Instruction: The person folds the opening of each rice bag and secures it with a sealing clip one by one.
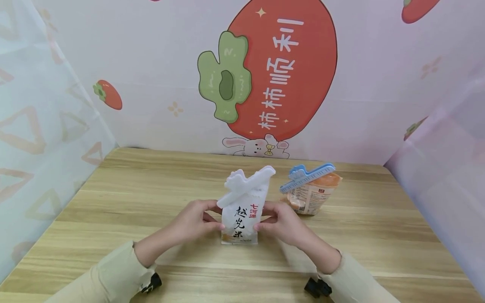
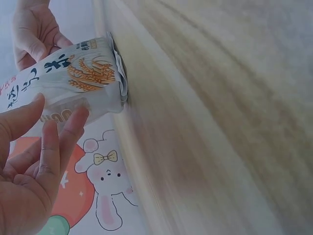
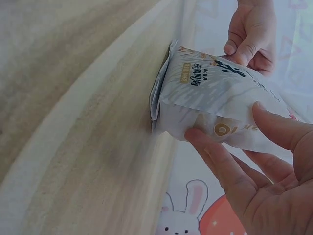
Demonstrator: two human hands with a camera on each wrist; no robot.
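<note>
A white bag of rice (image 1: 239, 225) with black and red lettering stands upright on the wooden table, its printed front facing me. Across its folded top sits a white bag clip (image 1: 246, 185), slanting up to the right. My left hand (image 1: 192, 222) holds the bag's left side, thumb at the front edge and fingers along the side. From the other side my right hand (image 1: 281, 223) grips it the same way. Both wrist views show the bag's bottom edge right at the tabletop, with golden grain ears (image 2: 93, 74) printed low on the front.
Behind my right hand stands an orange and clear food bag (image 1: 312, 195), with a blue clip (image 1: 307, 176) across its top. The wooden table (image 1: 151, 176) meets a printed backdrop (image 1: 159, 50) at the back, and similar sheets hang on both sides.
</note>
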